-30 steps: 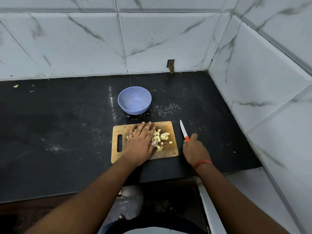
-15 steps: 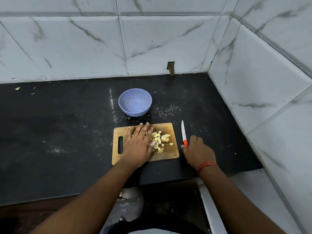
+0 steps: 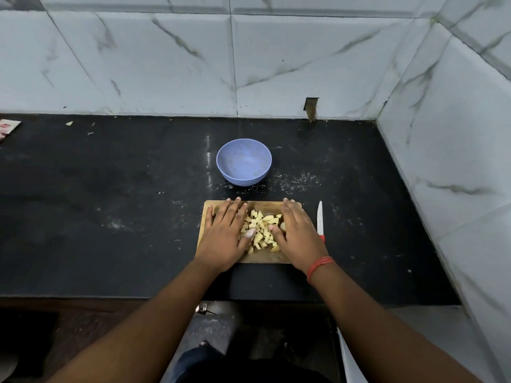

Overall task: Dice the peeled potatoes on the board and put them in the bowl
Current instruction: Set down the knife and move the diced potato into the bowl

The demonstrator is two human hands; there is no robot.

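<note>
A heap of yellow diced potato (image 3: 261, 230) lies in the middle of the wooden cutting board (image 3: 265, 207). My left hand (image 3: 225, 236) lies flat on the board at the heap's left side, fingers straight. My right hand (image 3: 300, 234) lies flat at the heap's right side, thumb against the pieces. Both hands flank the dice and hold nothing. The blue bowl (image 3: 243, 162) stands just behind the board with no potato in it. The knife (image 3: 320, 218), white blade and red handle, lies on the counter right of the board, its handle partly hidden by my right hand.
The black counter (image 3: 110, 205) runs left and ends at a front edge near my arms. Tiled walls close the back and the right side. A small packet (image 3: 8, 128) lies at the far left edge. White specks dot the counter near the bowl.
My right hand has let go of the knife, which now lies beside the board, and moved left onto the board against the diced potato. My left hand stays flat on the board.
</note>
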